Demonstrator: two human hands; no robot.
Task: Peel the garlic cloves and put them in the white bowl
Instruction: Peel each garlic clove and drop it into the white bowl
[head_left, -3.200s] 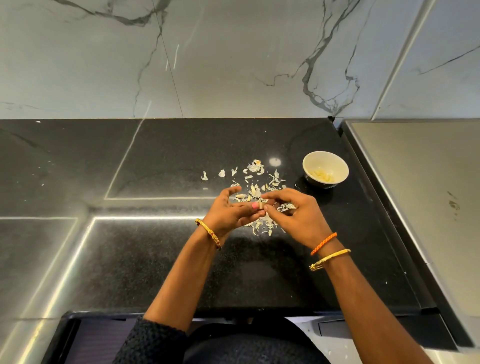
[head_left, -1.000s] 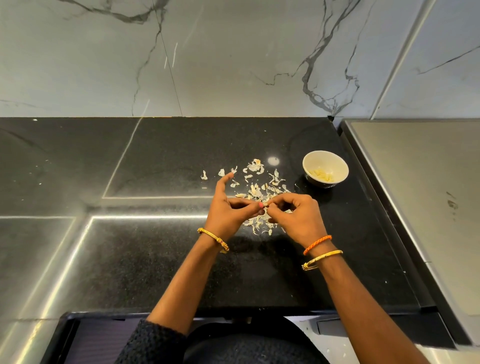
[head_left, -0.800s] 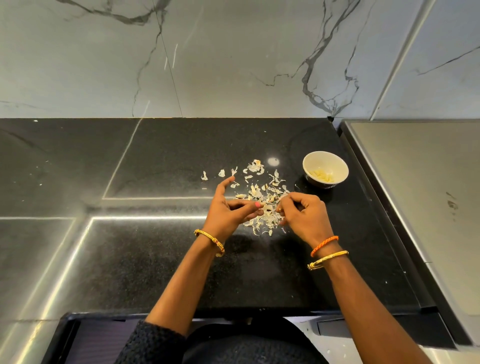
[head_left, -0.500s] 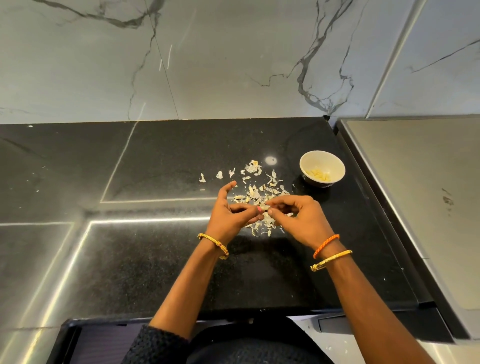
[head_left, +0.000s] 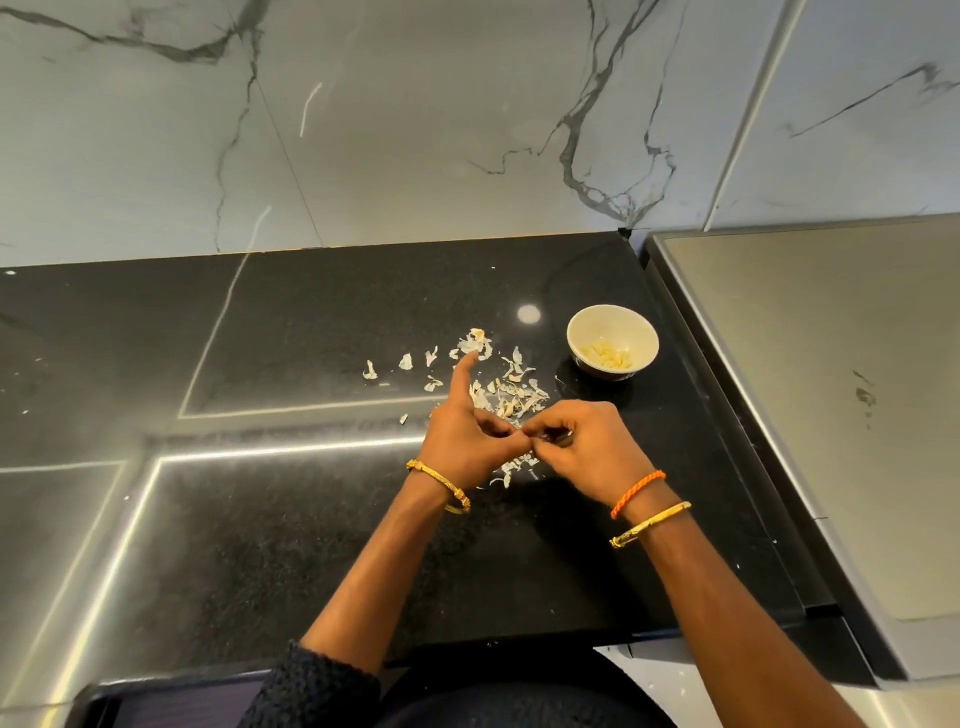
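Hands rejoined after brief parting | clove, hidden, is pinched between left hand (head_left: 467, 434) and right hand (head_left: 587, 447) grip | peeling resumed above skins (head_left: 506, 397) | bowl (head_left: 612, 340) awaited

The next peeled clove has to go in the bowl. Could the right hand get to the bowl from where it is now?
Probably yes. The bowl stands open on the counter just beyond the right hand, with nothing between them. The hand is busy, though, pinching something small against the left hand.

Bowl (head_left: 613, 340) right of peel scraps (head_left: 506, 397), cloves (head_left: 609, 357) inside.
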